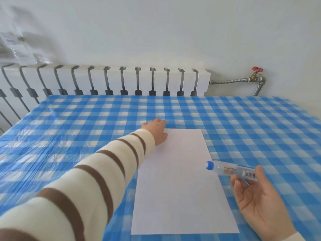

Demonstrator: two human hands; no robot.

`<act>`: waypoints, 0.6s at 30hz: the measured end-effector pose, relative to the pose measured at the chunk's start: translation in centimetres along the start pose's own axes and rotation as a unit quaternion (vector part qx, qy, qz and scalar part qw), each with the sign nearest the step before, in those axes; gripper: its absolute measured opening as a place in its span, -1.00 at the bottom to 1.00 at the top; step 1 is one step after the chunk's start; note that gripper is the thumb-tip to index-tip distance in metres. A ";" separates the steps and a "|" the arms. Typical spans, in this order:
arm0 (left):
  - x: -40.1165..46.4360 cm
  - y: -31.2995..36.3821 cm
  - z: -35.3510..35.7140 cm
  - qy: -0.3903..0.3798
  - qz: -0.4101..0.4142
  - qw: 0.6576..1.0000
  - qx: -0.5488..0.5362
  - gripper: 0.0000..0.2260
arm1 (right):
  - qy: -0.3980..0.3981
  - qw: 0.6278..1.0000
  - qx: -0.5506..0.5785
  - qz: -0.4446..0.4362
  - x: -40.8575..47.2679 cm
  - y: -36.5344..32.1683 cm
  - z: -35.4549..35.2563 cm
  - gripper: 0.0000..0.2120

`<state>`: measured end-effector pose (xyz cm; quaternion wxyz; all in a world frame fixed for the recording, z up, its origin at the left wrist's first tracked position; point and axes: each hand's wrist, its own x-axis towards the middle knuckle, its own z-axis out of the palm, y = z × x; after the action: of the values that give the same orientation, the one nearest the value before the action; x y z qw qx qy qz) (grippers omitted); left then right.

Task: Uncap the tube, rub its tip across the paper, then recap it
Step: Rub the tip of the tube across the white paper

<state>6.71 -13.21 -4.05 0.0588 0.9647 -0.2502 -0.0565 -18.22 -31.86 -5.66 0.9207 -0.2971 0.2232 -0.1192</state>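
Surroundings: blue-and-white checked plastic tablecloth [243, 122] covers the table; white ribbed radiator [111, 80] against the white wall behind it; grey metal pipe [231, 81] runs from the radiator's right end to a brass valve with a red handwheel [257, 69]; crumpled clear plastic wrap [19, 46] lies on the radiator's left end, blurred
Paper: white rectangular paper sheet [178, 188] flat on the cloth, long side running away from the viewer; nothing lies on it apart from the left hand at its far left corner
Tube: clear plastic tube with a blue tip [231, 170], held above the sheet's right edge; blue end points left, tilted slightly up; barcode label near the gripped end; cannot tell whether the blue end is a cap or the bare tip
Left hand: left hand [156, 131] reached far forward, cream sleeve with brown stripes [97, 171] stretched across the cloth; fingers curled downward at the sheet's far left corner; what they hold, if anything, cannot be told
Right hand: right hand [257, 200] palm up at lower right; thumb and fingertips pinch the tube's rear end
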 end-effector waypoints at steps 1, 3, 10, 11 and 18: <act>0.3 0.0 0.1 -0.004 -0.001 1.000 0.006 -0.52 | 0.000 1.000 0.002 0.001 0.1 0.0 0.0 -0.60; 0.7 0.0 0.2 -0.004 -0.002 1.000 0.010 -0.51 | 0.003 1.000 0.006 0.005 0.2 -0.1 -0.1 -0.56; 1.2 -0.1 -0.3 0.006 0.008 1.000 0.006 -0.54 | 0.005 1.000 -0.012 -0.007 0.3 -0.2 -0.2 -0.10; 1.2 -0.1 -0.3 0.008 0.009 1.000 0.005 -0.55 | 0.003 1.000 -0.008 -0.008 0.3 -0.2 -0.2 -0.09; 1.4 -0.4 -0.5 0.007 0.012 1.000 -0.027 -0.62 | 0.010 1.000 0.002 -0.005 0.0 -0.2 -0.1 -0.10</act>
<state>8.13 -13.53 -3.71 0.0871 0.9601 -0.2600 -0.0554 -18.29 -32.03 -5.59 0.9185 -0.2950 0.2305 -0.1269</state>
